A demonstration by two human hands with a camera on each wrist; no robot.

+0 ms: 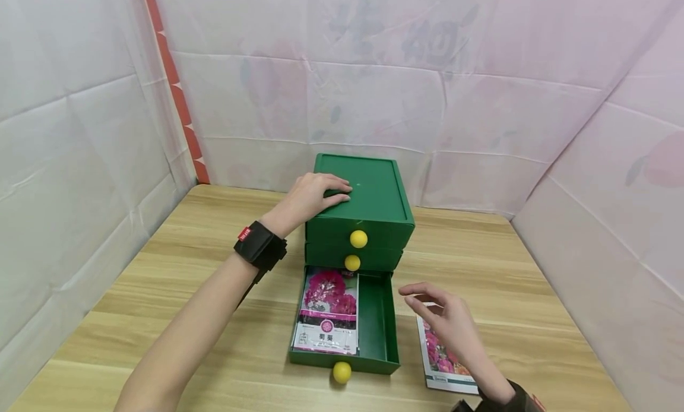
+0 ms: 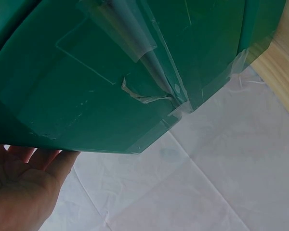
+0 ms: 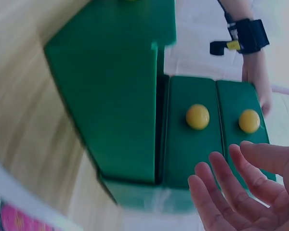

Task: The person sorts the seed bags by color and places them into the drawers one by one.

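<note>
Left hand: your left hand point(image 1: 315, 193) is lying flat on the top of the green drawer chest point(image 1: 374, 204), at its 9 o'clock edge, fingers stretched out and gripping nothing.
Right hand: your right hand point(image 1: 446, 320) is hovering loosely open at 3 o'clock of the open bottom drawer point(image 1: 380, 323), fingers relaxed and holding nothing.
Drawer chest: it is standing at the middle of the bench point(image 1: 176, 269); the two upper drawers are sitting closed, each showing a yellow knob point(image 1: 358, 238).
Bottom drawer: it is sticking out towards you at 6 o'clock, with a seed packet point(image 1: 327, 312) of pink flowers lying in its left half.
Second packet: another flower packet point(image 1: 439, 364) is lying on the bench beneath your right hand, partly hidden by it.
</note>
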